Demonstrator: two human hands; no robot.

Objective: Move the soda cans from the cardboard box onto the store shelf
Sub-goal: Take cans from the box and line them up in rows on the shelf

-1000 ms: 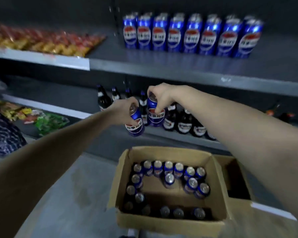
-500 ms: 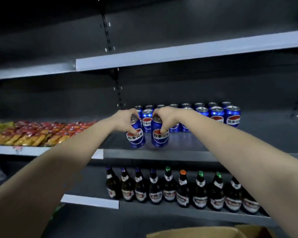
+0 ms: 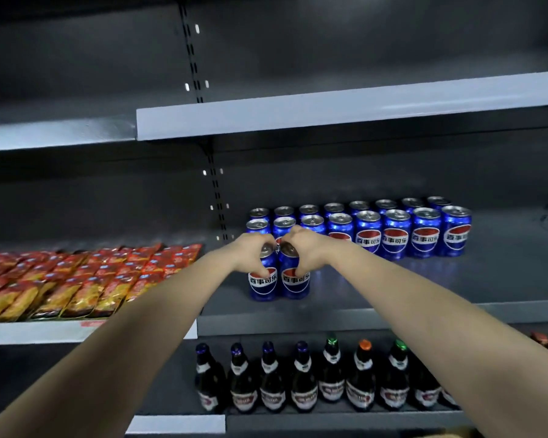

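Note:
Two blue soda cans stand side by side on the dark grey middle shelf point(image 3: 393, 289). My left hand point(image 3: 250, 252) grips the top of the left can point(image 3: 262, 284). My right hand point(image 3: 307, 248) grips the top of the right can point(image 3: 295, 284). Both cans are upright and appear to rest on the shelf, in front of the left end of two rows of matching cans point(image 3: 393, 232). The cardboard box is out of view except for a sliver at the bottom edge point(image 3: 450, 434).
Red and yellow snack packets point(image 3: 76, 279) lie on the shelf section to the left. Dark bottles point(image 3: 301, 380) line the shelf below. An upper shelf point(image 3: 329, 112) overhangs the cans. Bare shelf surface extends to the right of my hands.
My hands carried the two cans up from above the box to the middle shelf and set them down near its front. The view tilted upward, so the box dropped out of sight.

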